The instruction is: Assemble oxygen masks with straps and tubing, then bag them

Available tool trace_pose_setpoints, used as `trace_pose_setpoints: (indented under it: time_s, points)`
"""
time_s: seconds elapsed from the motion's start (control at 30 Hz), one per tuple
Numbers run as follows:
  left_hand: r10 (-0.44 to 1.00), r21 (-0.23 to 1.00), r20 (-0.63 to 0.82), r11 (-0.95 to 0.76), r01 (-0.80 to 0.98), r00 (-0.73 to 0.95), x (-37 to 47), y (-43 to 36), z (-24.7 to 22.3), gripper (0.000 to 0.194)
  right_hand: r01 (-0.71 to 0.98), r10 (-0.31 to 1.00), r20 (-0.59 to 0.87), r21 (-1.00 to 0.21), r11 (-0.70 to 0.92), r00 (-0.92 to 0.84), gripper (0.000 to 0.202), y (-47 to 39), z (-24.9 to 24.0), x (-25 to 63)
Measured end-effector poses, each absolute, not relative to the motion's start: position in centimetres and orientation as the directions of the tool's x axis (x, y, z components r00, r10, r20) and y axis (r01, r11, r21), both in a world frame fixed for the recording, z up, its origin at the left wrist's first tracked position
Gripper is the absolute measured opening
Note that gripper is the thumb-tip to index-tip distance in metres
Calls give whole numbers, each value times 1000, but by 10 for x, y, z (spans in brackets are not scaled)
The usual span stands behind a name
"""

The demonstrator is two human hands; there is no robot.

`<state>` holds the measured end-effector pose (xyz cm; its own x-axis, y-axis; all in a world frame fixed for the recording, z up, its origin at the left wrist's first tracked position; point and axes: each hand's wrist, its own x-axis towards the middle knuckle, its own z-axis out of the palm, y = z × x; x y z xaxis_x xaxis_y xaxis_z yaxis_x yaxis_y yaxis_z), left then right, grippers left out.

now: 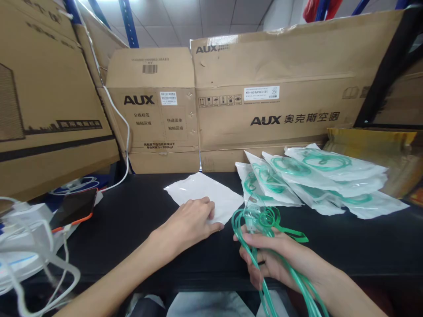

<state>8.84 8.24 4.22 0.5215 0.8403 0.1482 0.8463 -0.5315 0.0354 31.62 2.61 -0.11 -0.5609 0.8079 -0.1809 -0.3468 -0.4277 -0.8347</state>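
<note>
My right hand (274,255) is closed around a clear oxygen mask (254,213) with coiled green tubing (307,290). Loops of the tubing hang below the palm, and a flat green strap (294,233) sticks out to the right. On the black table, a flat white pouch (201,189) lies under my left hand (194,222). The left fingers are curled on it, with the thumb at its lower edge; the fingertips are partly hidden. Just beyond the mask, several clear-fronted packages (317,171) with green tubing inside lie overlapping.
Cardboard boxes (224,127) stand along the back of the black table (132,237). At left are a phone with an orange edge (76,209), white chargers (26,220) and loose white cables (62,264). A yellowish translucent package (373,145) sits at the right rear.
</note>
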Motion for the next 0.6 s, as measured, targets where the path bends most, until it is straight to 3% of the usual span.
trace_pose_setpoints:
  time_s: [0.13,0.27,0.4,0.6]
  points:
    - [835,-1,147,-536,845,530,90,79,48,14,-312,777,-193,-838,-449,-599,23,18,2,317]
    - [821,-96,154,-541,836,549,101,78,48,26,-279,746,-199,-842,-462,-635,29,14,3,318]
    - [805,-174,186,-538,825,564,117,80,39,22,-204,697,-244,-845,-494,-674,32,14,0,317]
    - [810,-148,240,-515,844,536,125,85,30,25,-79,641,-266,-887,-455,-720,35,19,2,321]
